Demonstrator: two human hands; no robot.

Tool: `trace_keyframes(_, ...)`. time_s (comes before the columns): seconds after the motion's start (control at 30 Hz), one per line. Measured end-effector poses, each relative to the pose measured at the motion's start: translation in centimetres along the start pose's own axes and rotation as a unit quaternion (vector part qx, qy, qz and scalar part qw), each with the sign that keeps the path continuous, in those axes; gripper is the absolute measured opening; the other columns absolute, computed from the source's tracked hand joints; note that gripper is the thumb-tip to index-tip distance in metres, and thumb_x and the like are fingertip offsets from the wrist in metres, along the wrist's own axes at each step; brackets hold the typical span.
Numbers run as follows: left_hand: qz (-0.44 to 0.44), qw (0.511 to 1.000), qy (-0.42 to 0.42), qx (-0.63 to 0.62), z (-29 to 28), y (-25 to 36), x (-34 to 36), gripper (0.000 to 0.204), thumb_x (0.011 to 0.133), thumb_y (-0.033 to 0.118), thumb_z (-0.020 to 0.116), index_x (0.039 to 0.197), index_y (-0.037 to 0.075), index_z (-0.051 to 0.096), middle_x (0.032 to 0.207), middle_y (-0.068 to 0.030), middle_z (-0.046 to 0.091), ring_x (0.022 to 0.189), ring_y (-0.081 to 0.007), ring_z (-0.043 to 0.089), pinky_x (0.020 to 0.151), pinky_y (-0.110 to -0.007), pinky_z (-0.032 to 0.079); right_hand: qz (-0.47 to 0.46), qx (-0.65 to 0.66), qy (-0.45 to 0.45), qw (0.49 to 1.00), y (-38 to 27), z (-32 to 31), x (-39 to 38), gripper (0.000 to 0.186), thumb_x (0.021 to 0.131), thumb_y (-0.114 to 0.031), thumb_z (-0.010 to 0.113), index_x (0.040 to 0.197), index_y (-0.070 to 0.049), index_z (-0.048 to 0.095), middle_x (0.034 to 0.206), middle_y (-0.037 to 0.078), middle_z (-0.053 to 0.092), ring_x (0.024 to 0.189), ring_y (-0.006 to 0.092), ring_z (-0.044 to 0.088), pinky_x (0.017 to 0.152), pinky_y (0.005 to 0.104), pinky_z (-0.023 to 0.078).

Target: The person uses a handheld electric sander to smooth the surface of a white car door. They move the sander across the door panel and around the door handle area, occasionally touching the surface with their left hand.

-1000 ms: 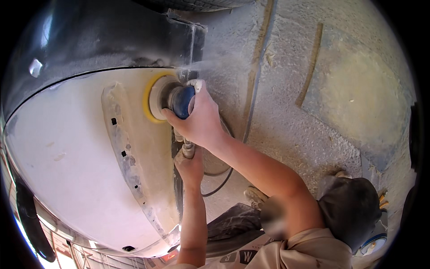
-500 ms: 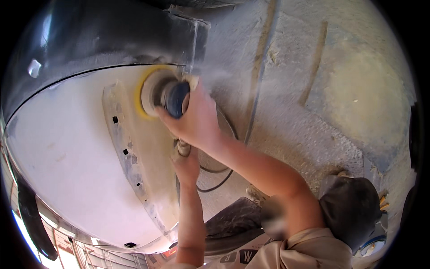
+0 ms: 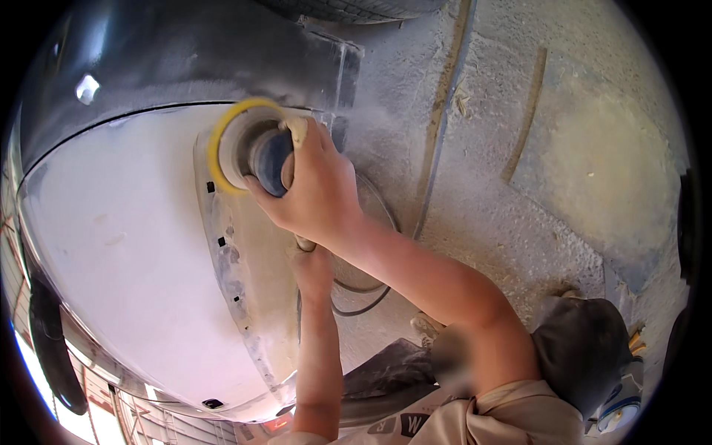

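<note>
Right hand [image 3: 315,189] lies cupped over the blue-grey body of a round orbital sander [image 3: 259,152], its fingers curled around the housing and gripping it from the right side, the forearm running down to the lower right of the picture. The sander's yellow-rimmed pad [image 3: 219,148] sits flat against the pale, sanded car body panel [image 3: 126,245], close to the panel's upper right corner and just under the dark seam that parts it from the darker grey panel [image 3: 185,52] above. Left hand [image 3: 310,267] is lower, directly below the right wrist, closed around the sander's handle [image 3: 304,243], of which only a short stub shows above the knuckles; the fingers themselves are turned away, so how tightly they wrap cannot be made out. A dark hose [image 3: 363,293] loops out from behind the two hands over the dusty concrete floor [image 3: 534,148]. Along the right edge of the pale panel runs a rough strip of filler [image 3: 248,297] with small dark square holes. Fine white dust hangs just right of the sander. Another person's dark cap [image 3: 586,356] shows at lower right.
</note>
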State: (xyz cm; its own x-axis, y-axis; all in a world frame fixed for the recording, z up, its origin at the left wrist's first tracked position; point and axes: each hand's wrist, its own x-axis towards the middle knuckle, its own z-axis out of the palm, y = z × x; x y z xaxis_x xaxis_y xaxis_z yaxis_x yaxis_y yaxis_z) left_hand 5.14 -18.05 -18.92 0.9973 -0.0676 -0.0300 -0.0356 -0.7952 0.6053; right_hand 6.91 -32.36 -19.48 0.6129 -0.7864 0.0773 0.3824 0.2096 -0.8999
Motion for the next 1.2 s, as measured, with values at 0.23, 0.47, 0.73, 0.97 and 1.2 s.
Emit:
trace_keyframes(0.23,0.038,0.999,-0.035,0.012,-0.7,-2.5,-1.7,0.023,0.092,0.02,0.068,0.097,-0.002,0.068,0.091,-0.0027,0.065,0.086,-0.0091,0.056,0.072,-0.03,0.048,0.006,-0.027,-0.016,0.999,0.0,0.1,-2.0,0.062,0.071,-0.025,0.086,0.116,-0.003,0.049,0.095,0.015,0.059,0.077,0.0323,0.065,0.063,0.041,0.053)
trace_keyframes(0.47,0.03,0.999,0.024,-0.008,0.1,2.1,-0.5,0.018,0.09,0.011,0.067,0.099,-0.005,0.069,0.086,-0.0005,0.067,0.08,-0.0084,0.058,0.07,-0.028,0.049,-0.055,-0.036,0.026,0.997,-2.0,0.4,0.6,0.062,0.071,-0.027,0.086,0.114,-0.002,0.049,0.094,0.015,0.059,0.076,0.0321,0.065,0.063,0.041,0.053)
trace_keyframes(0.73,0.087,0.996,-0.019,-0.024,-0.1,0.3,-0.8,0.021,0.09,0.014,0.069,0.101,-0.004,0.069,0.088,-0.0014,0.067,0.081,-0.0075,0.059,0.071,-0.027,0.048,-0.008,-0.04,0.007,0.999,-1.2,0.2,-0.5,0.062,0.071,-0.025,0.085,0.116,-0.003,0.049,0.092,0.013,0.059,0.075,0.0318,0.065,0.064,0.041,0.054)
trace_keyframes(0.97,0.017,1.0,0.011,0.01,-0.1,4.8,-0.4,0.017,0.09,0.012,0.069,0.097,-0.003,0.07,0.087,-0.001,0.067,0.08,-0.0077,0.059,0.071,-0.027,0.049,-0.032,-0.047,0.025,0.998,-3.6,0.3,1.8,0.061,0.072,-0.025,0.084,0.117,-0.002,0.049,0.097,0.016,0.061,0.085,0.0356,0.065,0.069,0.0435,0.054)
trace_keyframes(1.2,0.037,0.999,-0.014,0.012,0.1,1.9,-0.8,0.017,0.091,0.013,0.069,0.096,-0.003,0.07,0.086,-0.0005,0.066,0.081,-0.0067,0.059,0.069,-0.027,0.049,-0.022,-0.064,0.022,0.997,-1.6,0.1,0.3,0.06,0.072,-0.025,0.084,0.115,-0.002,0.049,0.095,0.016,0.06,0.083,0.0346,0.066,0.067,0.0436,0.053)
